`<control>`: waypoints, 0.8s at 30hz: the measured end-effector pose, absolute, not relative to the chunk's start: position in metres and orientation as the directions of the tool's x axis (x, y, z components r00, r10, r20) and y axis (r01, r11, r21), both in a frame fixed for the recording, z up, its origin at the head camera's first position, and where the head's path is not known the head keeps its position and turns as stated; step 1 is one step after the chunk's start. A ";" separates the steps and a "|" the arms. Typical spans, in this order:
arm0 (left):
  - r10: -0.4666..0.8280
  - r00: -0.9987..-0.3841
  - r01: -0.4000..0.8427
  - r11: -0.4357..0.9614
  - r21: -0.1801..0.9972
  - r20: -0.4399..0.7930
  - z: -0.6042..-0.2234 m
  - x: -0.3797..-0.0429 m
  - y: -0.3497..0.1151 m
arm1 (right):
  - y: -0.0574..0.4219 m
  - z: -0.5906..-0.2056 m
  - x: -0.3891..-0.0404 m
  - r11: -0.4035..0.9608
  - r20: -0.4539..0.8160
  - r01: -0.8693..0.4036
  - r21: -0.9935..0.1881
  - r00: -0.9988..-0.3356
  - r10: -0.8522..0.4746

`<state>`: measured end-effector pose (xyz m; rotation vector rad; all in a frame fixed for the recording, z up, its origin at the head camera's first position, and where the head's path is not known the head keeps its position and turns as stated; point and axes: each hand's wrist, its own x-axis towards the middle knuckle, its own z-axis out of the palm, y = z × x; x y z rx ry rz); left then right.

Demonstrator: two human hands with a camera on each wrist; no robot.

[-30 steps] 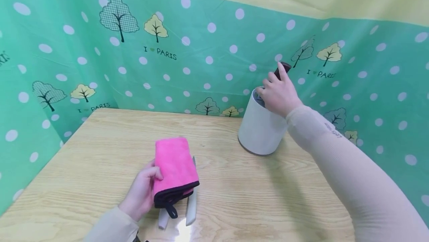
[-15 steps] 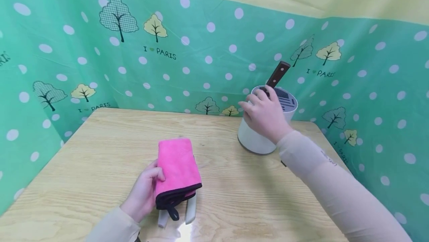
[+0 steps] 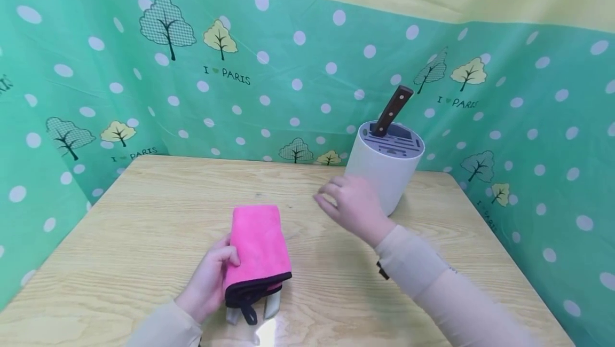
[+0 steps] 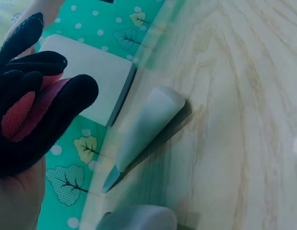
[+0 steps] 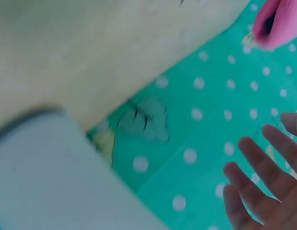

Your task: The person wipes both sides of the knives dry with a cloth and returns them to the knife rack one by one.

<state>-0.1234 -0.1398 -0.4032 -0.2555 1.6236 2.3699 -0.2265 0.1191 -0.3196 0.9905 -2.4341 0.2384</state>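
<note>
My left hand (image 3: 209, 277) grips a folded pink towel (image 3: 259, 243) with black edging and a small black loop. Partly under the towel, on the table, lie two pale-handled knives; in the left wrist view one knife (image 4: 151, 124) shows its handle and a bit of blade, and the other handle (image 4: 141, 218) is cut off by the frame. My right hand (image 3: 357, 208) is in the air in front of the white knife block (image 3: 379, 171), fingers spread and holding nothing. A brown-handled knife (image 3: 394, 109) stands tilted in the block, its blade hidden inside.
The wooden table (image 3: 158, 208) ends at a green dotted curtain (image 3: 269, 96) behind and at both sides. The block stands at the table's back right, with slots in its top.
My right hand has let go of the brown-handled knife, now in the block, and has come down and left toward me. The left hand and towel have shifted slightly right and nearer.
</note>
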 end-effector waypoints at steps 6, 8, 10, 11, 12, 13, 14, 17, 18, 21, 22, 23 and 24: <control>0.115 -0.953 -0.304 -0.343 0.889 -0.281 -0.409 -0.121 -0.138 | 0.101 -0.341 -0.213 0.697 0.234 -0.588 -0.410 -0.807 -0.542; 0.122 -0.951 -0.308 -0.350 0.885 -0.283 -0.411 -0.120 -0.138 | 0.097 -0.349 -0.212 0.683 0.147 -0.517 -0.516 -0.839 -0.524; 0.125 -0.950 -0.313 -0.351 0.883 -0.286 -0.413 -0.119 -0.137 | 0.093 -0.358 -0.211 0.673 0.066 -0.453 -0.585 -0.853 -0.517; 0.121 -0.949 -0.315 -0.351 0.882 -0.291 -0.414 -0.118 -0.137 | 0.091 -0.362 -0.211 0.669 0.032 -0.426 -0.609 -0.856 -0.516; 0.116 -0.948 -0.319 -0.354 0.879 -0.297 -0.415 -0.118 -0.137 | 0.089 -0.367 -0.210 0.667 0.001 -0.404 -0.626 -0.856 -0.517; 0.108 -0.947 -0.322 -0.358 0.877 -0.303 -0.415 -0.118 -0.137 | 0.087 -0.371 -0.210 0.665 -0.029 -0.382 -0.641 -0.854 -0.519; 0.105 -0.946 -0.323 -0.356 0.877 -0.305 -0.415 -0.118 -0.137 | 0.085 -0.376 -0.210 0.663 -0.058 -0.361 -0.656 -0.852 -0.521; 0.100 -0.946 -0.323 -0.354 0.878 -0.308 -0.415 -0.119 -0.136 | 0.078 -0.388 -0.208 0.663 -0.099 -0.341 -0.666 -0.841 -0.532; 0.103 -0.946 -0.323 -0.354 0.878 -0.306 -0.414 -0.119 -0.137 | 0.076 -0.391 -0.207 0.665 -0.108 -0.340 -0.665 -0.837 -0.536; 0.115 -0.947 -0.320 -0.357 0.878 -0.299 -0.412 -0.121 -0.138 | 0.067 -0.399 -0.204 0.686 -0.126 -0.353 -0.636 -0.830 -0.544; 0.118 -0.947 -0.320 -0.357 0.877 -0.298 -0.411 -0.121 -0.138 | 0.064 -0.401 -0.203 0.696 -0.136 -0.353 -0.625 -0.829 -0.542; 0.119 -0.948 -0.319 -0.357 0.878 -0.296 -0.410 -0.122 -0.139 | 0.060 -0.402 -0.202 0.707 -0.143 -0.356 -0.611 -0.829 -0.541; 0.121 -0.948 -0.319 -0.357 0.878 -0.295 -0.409 -0.122 -0.140 | 0.057 -0.404 -0.200 0.718 -0.156 -0.351 -0.601 -0.830 -0.536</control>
